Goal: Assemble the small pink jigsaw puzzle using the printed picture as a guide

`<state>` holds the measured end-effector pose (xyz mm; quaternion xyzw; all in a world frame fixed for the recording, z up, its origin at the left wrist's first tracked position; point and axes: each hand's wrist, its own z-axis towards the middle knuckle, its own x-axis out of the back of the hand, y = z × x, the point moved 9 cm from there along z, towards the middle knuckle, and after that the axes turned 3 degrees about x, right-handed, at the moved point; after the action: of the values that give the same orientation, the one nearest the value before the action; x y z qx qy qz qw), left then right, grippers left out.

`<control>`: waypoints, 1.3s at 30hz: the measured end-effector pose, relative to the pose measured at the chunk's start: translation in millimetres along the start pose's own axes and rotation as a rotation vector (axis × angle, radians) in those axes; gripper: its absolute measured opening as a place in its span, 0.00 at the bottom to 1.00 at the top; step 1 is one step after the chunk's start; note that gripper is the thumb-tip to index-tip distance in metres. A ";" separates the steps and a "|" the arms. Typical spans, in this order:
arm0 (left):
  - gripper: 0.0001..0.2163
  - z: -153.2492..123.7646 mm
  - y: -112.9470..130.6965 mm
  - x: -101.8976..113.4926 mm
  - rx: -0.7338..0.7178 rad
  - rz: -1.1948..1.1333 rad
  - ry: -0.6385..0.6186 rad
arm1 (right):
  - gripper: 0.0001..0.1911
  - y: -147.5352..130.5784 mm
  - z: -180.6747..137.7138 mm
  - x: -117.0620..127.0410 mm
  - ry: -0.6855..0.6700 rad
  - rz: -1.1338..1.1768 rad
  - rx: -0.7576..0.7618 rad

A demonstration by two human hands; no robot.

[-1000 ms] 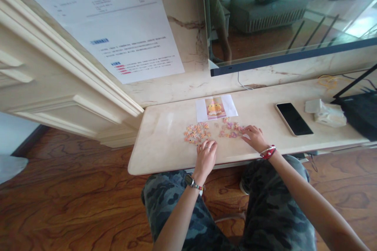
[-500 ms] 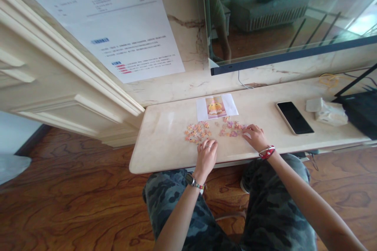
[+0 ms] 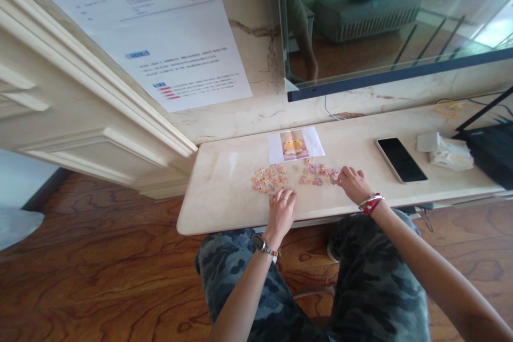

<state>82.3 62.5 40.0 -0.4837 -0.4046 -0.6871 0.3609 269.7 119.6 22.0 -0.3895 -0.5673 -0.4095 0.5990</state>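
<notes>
From my remote seat I see the pale marble tabletop (image 3: 224,197) running across the view, with a big printed sheet (image 3: 160,26) on the wall above its left end and a glass panel (image 3: 380,10) above its right half. A black phone (image 3: 401,159) lies face up toward the right end, and a white tissue pack (image 3: 444,152) sits just beyond it, nearer the right edge. Against the back edge, about midway, lies a small picture print (image 3: 295,145). The left hand (image 3: 281,212) rests close to the front edge, its grip drawn together with fingertips down at the near rim of the left heap of puzzle pieces (image 3: 267,178); I cannot tell whether it pinches a piece. The right hand (image 3: 355,184) lies flatter, fingertips touching the right end of the right heap of puzzle pieces (image 3: 316,173), and I cannot tell whether that grip is clamped on anything. Both heaps lie just in front of the picture print, near each other but apart.
</notes>
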 end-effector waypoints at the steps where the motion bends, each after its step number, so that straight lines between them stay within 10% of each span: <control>1: 0.15 -0.1 -0.5 0.0 0.001 0.000 -0.002 | 0.08 -1.6 0.8 5.1 0.004 -0.032 0.027; 13: 0.16 -1.8 -2.4 -2.8 0.013 -0.006 -0.029 | 0.10 18.6 3.0 35.2 0.050 -0.065 -0.006; 24: 0.16 -5.2 -1.4 -6.8 -0.009 -0.002 -0.050 | 0.07 -89.4 27.1 2.3 0.055 0.146 0.093; 39: 0.17 -3.8 -5.2 -4.0 0.010 0.006 -0.055 | 0.07 -97.1 30.6 -13.4 0.011 0.177 0.107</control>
<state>77.4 61.7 34.3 -0.5021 -0.4162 -0.6704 0.3540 167.8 113.7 10.4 -0.4033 -0.5483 -0.3262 0.6559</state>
